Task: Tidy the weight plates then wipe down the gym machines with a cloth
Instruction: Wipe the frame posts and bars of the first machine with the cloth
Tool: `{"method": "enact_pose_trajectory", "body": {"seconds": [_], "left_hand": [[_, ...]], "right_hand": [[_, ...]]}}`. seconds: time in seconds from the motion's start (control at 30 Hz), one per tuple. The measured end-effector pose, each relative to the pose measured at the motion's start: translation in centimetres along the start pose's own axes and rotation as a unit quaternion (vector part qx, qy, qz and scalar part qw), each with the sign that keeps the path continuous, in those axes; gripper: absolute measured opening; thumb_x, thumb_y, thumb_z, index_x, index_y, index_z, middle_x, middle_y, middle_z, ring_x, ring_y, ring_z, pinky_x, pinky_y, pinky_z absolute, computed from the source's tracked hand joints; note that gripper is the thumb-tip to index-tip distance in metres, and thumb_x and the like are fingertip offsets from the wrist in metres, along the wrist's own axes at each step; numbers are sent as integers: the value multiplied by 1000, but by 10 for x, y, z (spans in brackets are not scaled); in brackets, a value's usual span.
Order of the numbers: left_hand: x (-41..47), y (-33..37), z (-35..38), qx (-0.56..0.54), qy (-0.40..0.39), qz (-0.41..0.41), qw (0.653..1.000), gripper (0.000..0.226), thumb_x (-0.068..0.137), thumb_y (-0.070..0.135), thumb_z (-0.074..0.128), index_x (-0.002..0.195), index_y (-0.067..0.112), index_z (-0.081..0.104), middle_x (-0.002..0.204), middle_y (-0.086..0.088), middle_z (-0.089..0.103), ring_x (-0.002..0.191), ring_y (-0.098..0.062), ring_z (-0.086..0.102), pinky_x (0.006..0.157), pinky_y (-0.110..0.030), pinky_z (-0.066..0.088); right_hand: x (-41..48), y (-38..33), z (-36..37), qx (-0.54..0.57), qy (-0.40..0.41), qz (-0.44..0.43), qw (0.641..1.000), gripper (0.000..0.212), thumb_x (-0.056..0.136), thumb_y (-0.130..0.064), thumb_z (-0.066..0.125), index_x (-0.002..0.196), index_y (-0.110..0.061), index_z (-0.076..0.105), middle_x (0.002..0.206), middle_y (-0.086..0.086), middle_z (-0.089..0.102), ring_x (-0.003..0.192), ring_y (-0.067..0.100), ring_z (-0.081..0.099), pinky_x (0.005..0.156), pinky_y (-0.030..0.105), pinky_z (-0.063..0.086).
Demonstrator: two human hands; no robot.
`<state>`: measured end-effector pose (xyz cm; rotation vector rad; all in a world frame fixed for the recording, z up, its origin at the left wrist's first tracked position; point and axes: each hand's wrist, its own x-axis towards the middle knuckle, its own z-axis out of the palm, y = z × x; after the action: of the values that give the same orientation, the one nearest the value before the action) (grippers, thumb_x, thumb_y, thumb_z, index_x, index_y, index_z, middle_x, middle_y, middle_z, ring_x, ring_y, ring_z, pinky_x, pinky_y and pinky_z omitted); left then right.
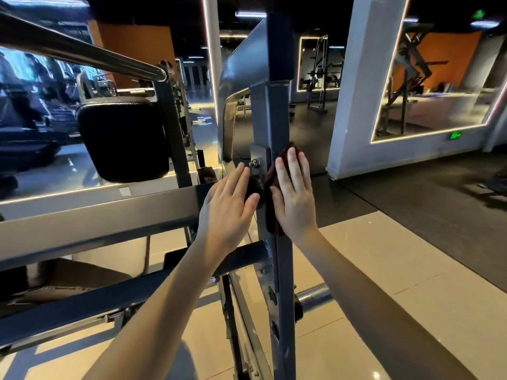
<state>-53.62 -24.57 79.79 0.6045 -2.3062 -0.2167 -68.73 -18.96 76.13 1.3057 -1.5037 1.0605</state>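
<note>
A grey steel upright post (275,113) of a gym machine stands in the middle of the view. My right hand (295,193) lies flat with straight fingers on a dark reddish-brown cloth (271,212), pressing it against the right face of the post. My left hand (229,201) is flat too, fingers straight, resting on the joint where a horizontal grey beam (109,212) meets the post, beside a bolted bracket (258,160). No weight plates are in view.
A black pad (123,138) hangs at the left under a chrome bar (82,50). A short chrome peg (315,297) sticks out low on the right. Beige tiles (384,270) and black rubber flooring (411,193) lie to the right, by a white pillar (362,91).
</note>
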Motion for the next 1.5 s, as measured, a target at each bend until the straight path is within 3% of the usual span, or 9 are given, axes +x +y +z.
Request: {"method": "enact_pose_trajectory", "body": {"seconds": [0.13,0.3,0.4,0.53,0.7,0.83,1.03,1.27,1.5], "left_hand": [[9,3,-9,-27,-21,36,999,62,95,47,19,152,25,11,160,10,8,143,2,3,113,-19,-1],[19,0,-4,12,-52,64,997,65,93,58,5,151,30,4,160,10,6,144,3,-2,116,-20,-5],[19,-4,0,23,-61,74,995,67,88,61,-1,148,32,1,160,12,3,147,-1,-1,119,-23,-4],[19,-1,-1,16,-44,67,997,65,87,61,-2,146,33,-2,153,19,-4,145,0,-2,116,-19,-6],[18,1,-2,1,-48,65,997,65,87,60,-2,146,33,0,154,18,-1,146,1,0,119,-25,-1],[18,0,-3,-8,-50,68,996,66,88,60,-1,148,32,2,154,20,0,145,2,1,118,-22,-1],[17,1,-2,-18,-39,56,998,64,89,60,-1,147,33,4,153,21,2,145,3,3,119,-23,0],[14,-1,-1,9,-43,69,997,63,91,57,0,148,30,5,156,16,4,145,3,4,119,-23,2],[15,-1,3,53,-19,88,994,65,95,58,0,148,23,13,155,11,8,144,-3,11,115,-23,4]], "right_hand": [[64,8,-3,24,43,-17,999,45,105,-25,35,144,-4,36,152,18,27,143,38,23,117,44,29],[51,0,5,35,57,38,997,45,104,-22,39,145,-4,37,154,20,28,145,37,22,120,41,23],[24,4,2,34,20,7,999,44,106,-27,32,145,-6,32,153,17,24,144,38,21,121,40,22],[75,13,-3,46,38,-5,998,45,103,-19,40,145,-6,33,153,23,28,144,37,22,121,32,20],[73,1,2,47,66,26,996,44,103,-18,41,143,-1,40,153,21,30,145,37,23,119,43,25],[40,6,-1,25,20,-37,999,42,106,-26,32,143,-7,36,152,14,28,144,36,23,120,42,22],[98,6,-5,46,59,-24,997,44,103,-22,39,142,-2,44,151,18,33,144,37,23,115,52,31],[-2,-1,0,53,2,39,998,43,106,-29,29,145,-12,34,155,11,24,149,24,10,122,37,18],[54,4,-2,70,23,58,996,47,101,-16,44,146,-9,34,155,18,25,147,33,18,121,29,16]]}}
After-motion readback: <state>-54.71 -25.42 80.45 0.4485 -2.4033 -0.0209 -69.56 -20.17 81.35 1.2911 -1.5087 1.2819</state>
